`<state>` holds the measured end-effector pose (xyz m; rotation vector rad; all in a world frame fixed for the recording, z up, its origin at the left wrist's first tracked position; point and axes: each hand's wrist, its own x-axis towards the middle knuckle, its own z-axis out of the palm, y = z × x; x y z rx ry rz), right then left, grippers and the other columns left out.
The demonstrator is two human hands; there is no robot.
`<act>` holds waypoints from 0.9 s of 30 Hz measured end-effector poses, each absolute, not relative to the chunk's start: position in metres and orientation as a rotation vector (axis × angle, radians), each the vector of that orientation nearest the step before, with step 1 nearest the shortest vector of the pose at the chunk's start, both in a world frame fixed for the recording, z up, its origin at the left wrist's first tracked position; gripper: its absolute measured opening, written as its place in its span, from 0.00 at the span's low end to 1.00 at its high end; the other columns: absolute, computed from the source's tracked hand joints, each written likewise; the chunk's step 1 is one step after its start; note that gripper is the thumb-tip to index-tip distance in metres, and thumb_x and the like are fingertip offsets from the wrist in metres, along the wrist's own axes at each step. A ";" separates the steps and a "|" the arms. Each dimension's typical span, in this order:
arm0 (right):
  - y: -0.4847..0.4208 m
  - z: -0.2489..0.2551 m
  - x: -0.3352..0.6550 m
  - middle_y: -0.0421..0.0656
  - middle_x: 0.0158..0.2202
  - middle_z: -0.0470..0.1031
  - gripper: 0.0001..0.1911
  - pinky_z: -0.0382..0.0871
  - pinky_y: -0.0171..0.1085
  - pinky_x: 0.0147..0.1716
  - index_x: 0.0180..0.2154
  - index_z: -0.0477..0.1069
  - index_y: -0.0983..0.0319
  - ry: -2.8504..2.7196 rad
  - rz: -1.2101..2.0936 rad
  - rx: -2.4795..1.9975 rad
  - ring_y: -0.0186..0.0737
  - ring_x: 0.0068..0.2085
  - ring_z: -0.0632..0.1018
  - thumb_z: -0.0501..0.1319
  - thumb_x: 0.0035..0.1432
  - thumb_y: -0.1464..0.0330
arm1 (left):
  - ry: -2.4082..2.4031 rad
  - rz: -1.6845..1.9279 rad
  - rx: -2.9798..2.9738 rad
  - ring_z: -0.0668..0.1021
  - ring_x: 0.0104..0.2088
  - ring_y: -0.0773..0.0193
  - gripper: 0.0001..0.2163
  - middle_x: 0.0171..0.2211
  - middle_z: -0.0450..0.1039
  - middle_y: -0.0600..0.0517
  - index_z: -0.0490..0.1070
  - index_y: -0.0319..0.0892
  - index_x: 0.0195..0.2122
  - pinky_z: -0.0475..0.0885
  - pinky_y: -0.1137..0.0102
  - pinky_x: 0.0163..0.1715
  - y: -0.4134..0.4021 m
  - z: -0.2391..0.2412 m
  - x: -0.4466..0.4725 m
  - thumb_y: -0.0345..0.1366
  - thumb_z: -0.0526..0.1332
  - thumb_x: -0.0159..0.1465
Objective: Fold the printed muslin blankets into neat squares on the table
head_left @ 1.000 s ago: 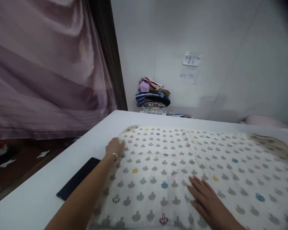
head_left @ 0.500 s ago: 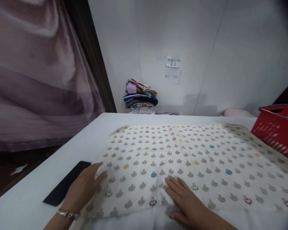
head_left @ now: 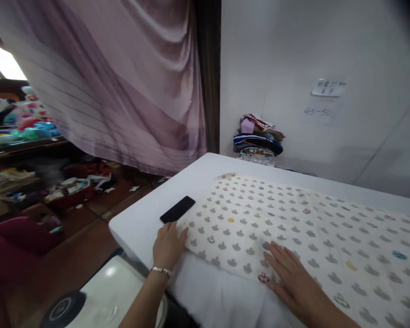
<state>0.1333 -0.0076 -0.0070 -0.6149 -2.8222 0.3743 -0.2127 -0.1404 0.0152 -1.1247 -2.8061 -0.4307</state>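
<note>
A cream cloth (head_left: 249, 228) printed with grey, red, blue, green and yellow mushroom shapes lies spread on the white table (head_left: 140, 209), its near edge hanging over the front. My left hand (head_left: 169, 246), with a bracelet at the wrist, rests at the cloth's left edge, thumb apart from the fingers. Flat on the cloth near its front edge lies my right hand (head_left: 290, 275), fingers stretched out. A black flat object (head_left: 177, 209), seemingly a phone, lies just beyond my left hand.
Folded fabrics (head_left: 258, 139) are stacked by the wall behind the table. A pinkish curtain (head_left: 150, 91) hangs at the left. Below the table's left corner stands a white rounded item (head_left: 105, 291). Boxes (head_left: 70, 191) with cloth pieces sit on the floor.
The view has swung left, bringing the floor and boxes into sight and taking the red basket out of it. Both hands remain at the cloth, which still lies flat.
</note>
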 end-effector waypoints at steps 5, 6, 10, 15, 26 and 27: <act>0.004 0.016 0.105 0.42 0.58 0.61 0.22 0.54 0.50 0.57 0.54 0.65 0.52 -3.011 0.719 -0.416 0.49 0.57 0.63 0.53 0.58 0.56 | -2.899 -0.513 -1.127 0.70 0.44 0.53 0.14 0.40 0.70 0.44 0.67 0.40 0.40 0.65 0.63 0.41 -0.138 0.012 -0.233 0.44 0.52 0.60; 0.011 0.023 0.097 0.42 0.55 0.65 0.20 0.57 0.50 0.55 0.51 0.68 0.52 -2.999 0.780 -0.445 0.48 0.54 0.67 0.52 0.59 0.55 | -2.910 -0.556 -1.125 0.71 0.43 0.54 0.12 0.38 0.70 0.45 0.67 0.41 0.38 0.65 0.64 0.39 -0.138 0.010 -0.235 0.43 0.52 0.60; 0.055 0.051 0.040 0.43 0.48 0.72 0.20 0.68 0.43 0.45 0.47 0.71 0.54 -2.852 0.937 -0.694 0.45 0.46 0.73 0.49 0.61 0.56 | -2.899 -0.721 -1.100 0.72 0.39 0.57 0.07 0.34 0.69 0.48 0.63 0.43 0.30 0.65 0.66 0.34 -0.136 0.006 -0.240 0.41 0.53 0.59; 0.106 0.054 -0.084 0.45 0.42 0.75 0.17 0.69 0.34 0.38 0.46 0.71 0.63 -2.828 0.933 -0.837 0.38 0.39 0.76 0.49 0.61 0.67 | -2.797 -0.941 -1.157 0.71 0.38 0.59 0.06 0.36 0.67 0.49 0.62 0.45 0.32 0.66 0.66 0.35 -0.133 -0.002 -0.240 0.40 0.53 0.60; 0.147 0.035 -0.227 0.49 0.44 0.72 0.15 0.63 0.39 0.38 0.42 0.72 0.62 -3.211 0.385 -0.787 0.49 0.43 0.72 0.54 0.52 0.75 | -2.638 -1.120 -1.288 0.70 0.41 0.60 0.04 0.38 0.67 0.49 0.62 0.45 0.29 0.68 0.65 0.40 -0.135 -0.011 -0.245 0.36 0.53 0.60; 0.152 0.035 -0.230 0.49 0.44 0.72 0.15 0.63 0.38 0.37 0.41 0.72 0.61 -3.250 0.351 -0.775 0.49 0.43 0.72 0.55 0.51 0.75 | -2.627 -1.139 -1.290 0.70 0.41 0.60 0.04 0.38 0.67 0.49 0.62 0.45 0.29 0.68 0.64 0.40 -0.135 -0.011 -0.245 0.35 0.53 0.60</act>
